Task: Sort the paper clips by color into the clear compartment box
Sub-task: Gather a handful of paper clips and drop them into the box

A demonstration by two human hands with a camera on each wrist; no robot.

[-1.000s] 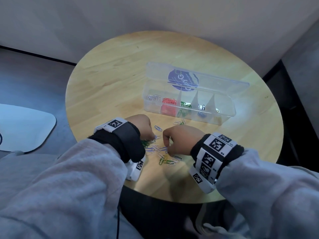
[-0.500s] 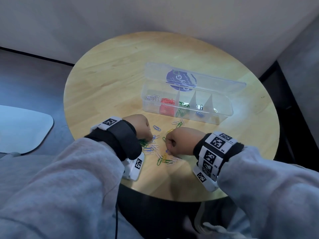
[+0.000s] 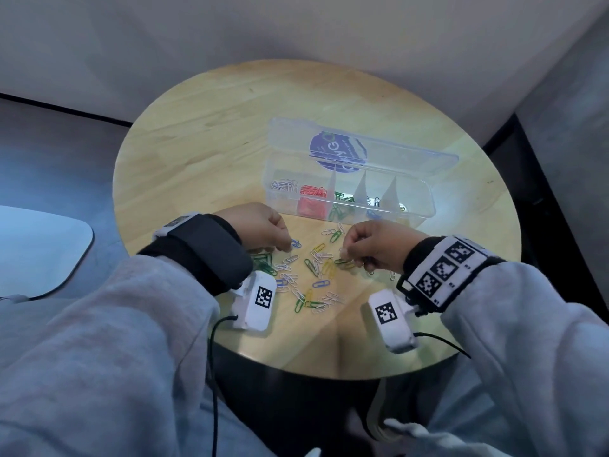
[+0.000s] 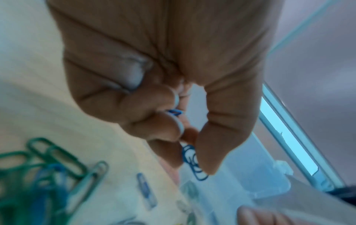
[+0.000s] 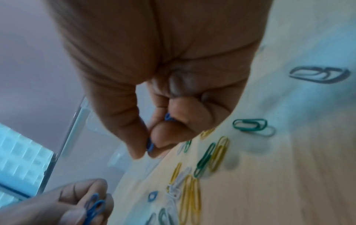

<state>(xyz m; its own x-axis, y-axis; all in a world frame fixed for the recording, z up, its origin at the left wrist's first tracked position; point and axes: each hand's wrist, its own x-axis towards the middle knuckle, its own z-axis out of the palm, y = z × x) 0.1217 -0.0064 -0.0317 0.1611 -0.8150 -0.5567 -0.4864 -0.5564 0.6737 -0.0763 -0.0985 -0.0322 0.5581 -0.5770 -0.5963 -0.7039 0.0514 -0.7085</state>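
Observation:
A scatter of coloured paper clips [image 3: 316,272] lies on the round wooden table [image 3: 204,150], between my hands. My left hand [image 3: 263,230] [image 4: 190,153] pinches blue paper clips [image 4: 192,161] [image 3: 295,243] between thumb and fingers, just above the table. My right hand [image 3: 372,249] [image 5: 148,150] also pinches blue clips [image 5: 150,146], more tucked under its curled fingers. Behind the hands the clear compartment box [image 3: 418,196] stands with its lid open; white, red, green and blue clips lie in separate compartments.
A bunch of green clips [image 3: 263,262] [image 4: 53,153] lies under my left wrist. Yellow, green and white clips [image 5: 212,153] lie beside my right hand. The table's near edge is close behind both wrist cameras. A pale seat [image 3: 39,249] is at the left.
Both hands have lifted off the pile and moved apart, each holding blue clips. The clips that the hands hid now show between them.

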